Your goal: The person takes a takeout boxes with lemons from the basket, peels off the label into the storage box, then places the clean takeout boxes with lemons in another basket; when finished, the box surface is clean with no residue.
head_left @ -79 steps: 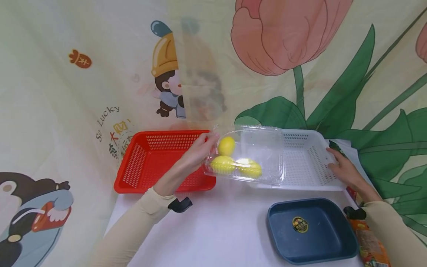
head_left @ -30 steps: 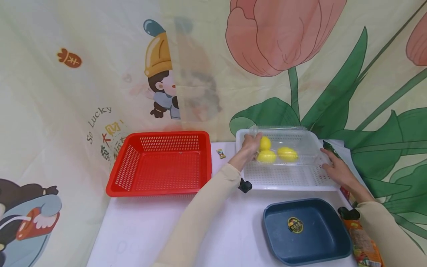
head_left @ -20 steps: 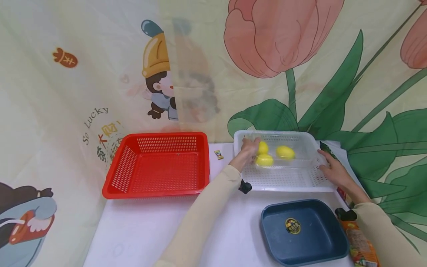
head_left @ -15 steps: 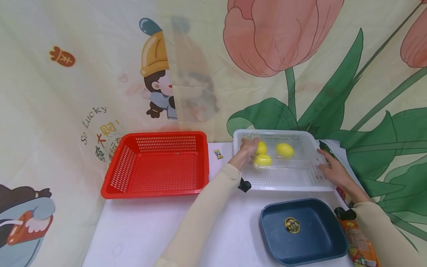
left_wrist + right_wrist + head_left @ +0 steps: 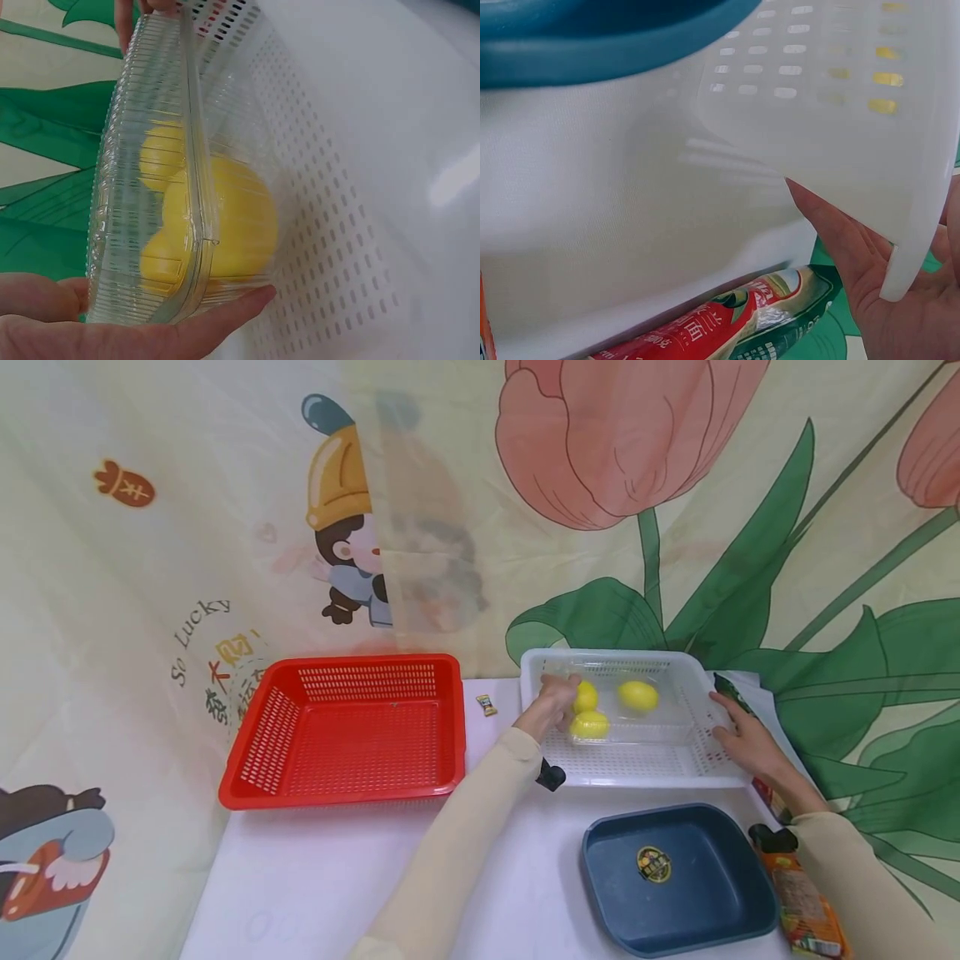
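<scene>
A clear plastic clamshell box (image 5: 663,731) with three lemons (image 5: 637,697) sits inside the white perforated basket (image 5: 645,782). My left hand (image 5: 555,702) grips the box's left end; in the left wrist view its thumb and fingers (image 5: 217,322) lie along that end, and the lemons (image 5: 240,217) show through the ribbed plastic. At the basket's right side, my right hand (image 5: 750,745) holds the rim. The right wrist view has the palm (image 5: 907,322) against the basket's edge (image 5: 900,274), one finger reaching underneath.
Left of the white basket stands a red perforated basket (image 5: 360,795). A small wrapped candy (image 5: 487,705) lies between them. In front is a blue basin (image 5: 690,893). An orange packet (image 5: 806,902) and a red-and-green packet (image 5: 735,315) lie along the right side of the white table (image 5: 337,885).
My left hand has carried the box of lemons rightward from over the gap between the baskets and lowered it into the white one. The right hand has stayed on the white basket's rim.
</scene>
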Available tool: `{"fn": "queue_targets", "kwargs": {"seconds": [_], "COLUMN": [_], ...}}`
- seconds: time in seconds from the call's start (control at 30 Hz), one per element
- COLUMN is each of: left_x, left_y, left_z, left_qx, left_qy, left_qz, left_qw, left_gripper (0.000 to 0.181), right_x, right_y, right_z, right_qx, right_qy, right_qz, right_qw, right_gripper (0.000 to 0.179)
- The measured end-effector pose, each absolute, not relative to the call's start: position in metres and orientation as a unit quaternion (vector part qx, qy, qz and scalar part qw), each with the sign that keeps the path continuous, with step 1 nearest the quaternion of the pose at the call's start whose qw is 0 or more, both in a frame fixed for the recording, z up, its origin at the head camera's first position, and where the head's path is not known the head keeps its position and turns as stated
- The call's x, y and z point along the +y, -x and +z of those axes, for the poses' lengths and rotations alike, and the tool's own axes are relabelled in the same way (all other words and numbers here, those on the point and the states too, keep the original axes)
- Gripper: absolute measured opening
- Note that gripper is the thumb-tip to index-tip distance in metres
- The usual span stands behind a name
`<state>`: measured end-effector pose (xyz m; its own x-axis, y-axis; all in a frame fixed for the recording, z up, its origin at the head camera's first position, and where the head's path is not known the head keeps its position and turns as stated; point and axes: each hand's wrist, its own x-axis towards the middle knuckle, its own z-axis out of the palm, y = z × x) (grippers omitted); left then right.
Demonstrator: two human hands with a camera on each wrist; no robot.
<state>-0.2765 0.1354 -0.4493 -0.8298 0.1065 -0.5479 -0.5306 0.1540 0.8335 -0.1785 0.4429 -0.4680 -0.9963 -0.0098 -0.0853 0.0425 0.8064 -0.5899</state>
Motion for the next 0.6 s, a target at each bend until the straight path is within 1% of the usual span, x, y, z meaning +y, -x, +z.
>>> {"fn": "queue_targets", "kwargs": {"seconds": [0.3, 0.6], "left_x": [0.136, 0.140], "left_y": [0.278, 0.279], "left_z": [-0.457, -0.460], "left_qx": [0.702, 0.702], "left_qy": [0.152, 0.159], "left_qz": [0.643, 0.642], "left_qw": [0.265, 0.265], "left_gripper": [0.077, 0.075], "right_x": [0.442, 0.441], "right_y": [0.181, 0.179], "right_z": [-0.466, -0.466], "right_qx": [0.949, 0.950], "right_qy": [-0.012, -0.013], "right_qz": [-0.310, -0.307], "right_qw": [0.053, 0.048], "right_gripper": [0.066, 0.065]}}
